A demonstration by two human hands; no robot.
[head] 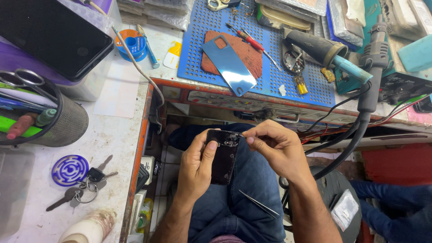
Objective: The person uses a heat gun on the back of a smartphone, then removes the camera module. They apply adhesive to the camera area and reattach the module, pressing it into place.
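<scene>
- Nearest, low at the left edge: pale rolled object [87,229], blotched red, lying on the white counter [108,139].
- Just above it, bunch of keys [83,189] beside a round blue maze-patterned disc [69,170].
- Further up the left side, grey mesh pen cup [63,123] crammed with scissors and pens; behind it, a dark tablet [51,38].
- Near the counter's back, blue spool of solder wire [132,45].
- Left hand [195,168] wrapped around a dark phone with its back removed [223,155] — thumb pressed on the upper part, the phone held upright over the lap, below the bench edge.
- On the lap, thin tweezers [258,203] resting on blue jeans [234,202].
- On the blue perforated mat [279,67] above, a shiny blue back cover [229,65] lying across a brown pad, red-handled screwdriver [249,40] alongside.
- Right hand [276,150] pinched narrow, fingertips meeting at the phone's top right corner; whatever sits between them too small to tell.
- Far right, hot-air wand [373,54] hanging with a thick black hose — soldering gear beside it.
</scene>
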